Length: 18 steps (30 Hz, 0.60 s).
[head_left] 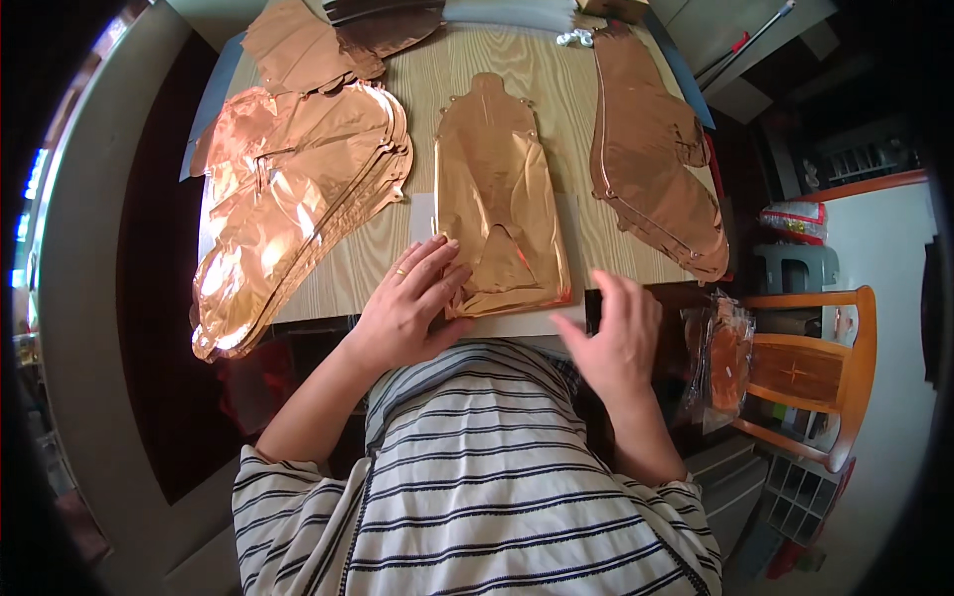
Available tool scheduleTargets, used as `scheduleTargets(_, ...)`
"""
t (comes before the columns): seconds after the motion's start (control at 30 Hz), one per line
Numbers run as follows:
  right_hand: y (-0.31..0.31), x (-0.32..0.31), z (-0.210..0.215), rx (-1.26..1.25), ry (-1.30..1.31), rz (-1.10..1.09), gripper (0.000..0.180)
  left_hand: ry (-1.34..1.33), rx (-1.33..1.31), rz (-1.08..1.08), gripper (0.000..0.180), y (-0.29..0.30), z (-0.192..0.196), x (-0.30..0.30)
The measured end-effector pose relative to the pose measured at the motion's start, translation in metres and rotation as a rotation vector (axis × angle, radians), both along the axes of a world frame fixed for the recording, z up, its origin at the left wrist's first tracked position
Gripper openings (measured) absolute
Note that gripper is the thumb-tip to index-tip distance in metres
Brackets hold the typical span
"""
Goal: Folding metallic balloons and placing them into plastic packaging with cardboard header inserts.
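Note:
A folded copper-gold foil balloon (487, 189) lies flat in front of me, its narrow tab pointing away and its sides turned inward. My left hand (407, 303) rests on its lower left edge, fingers lying on the foil and thumb apart near the bottom corner. Just off its lower right corner, my right hand (618, 333) hovers with fingers and thumb spread, holding nothing. Beneath the foil lies a pale flat board (527, 326), mostly covered, reaching the table's near edge.
Shiny foil balloons (298, 179) are layered at the left, overhanging the wood-grain table (417, 50). More flat foil (651, 149) lies along the right side. Small white pieces (574, 39) sit at the back. A wooden chair (860, 377) with a clear bag (723, 368) stands at the right.

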State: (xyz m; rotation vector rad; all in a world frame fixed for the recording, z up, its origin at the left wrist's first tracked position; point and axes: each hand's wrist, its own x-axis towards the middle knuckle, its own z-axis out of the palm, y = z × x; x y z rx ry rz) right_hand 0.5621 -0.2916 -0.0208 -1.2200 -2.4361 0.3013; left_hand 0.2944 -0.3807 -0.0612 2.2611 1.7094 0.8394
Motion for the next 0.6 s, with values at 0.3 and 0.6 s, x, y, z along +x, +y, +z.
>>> scheduleTargets(0.3, 0.014, -0.052, -0.033, 0.455, 0.003, 0.625, 0.029, -0.106, 0.013, -0.04, 0.068, 0.016, 0.001, -0.001)
scheduleTargets(0.6, 0.013, -0.064, -0.031, 0.54, 0.026, 0.6, 0.028, -0.38, -0.079, -0.004, 0.059, 0.011, 0.008, -0.01)
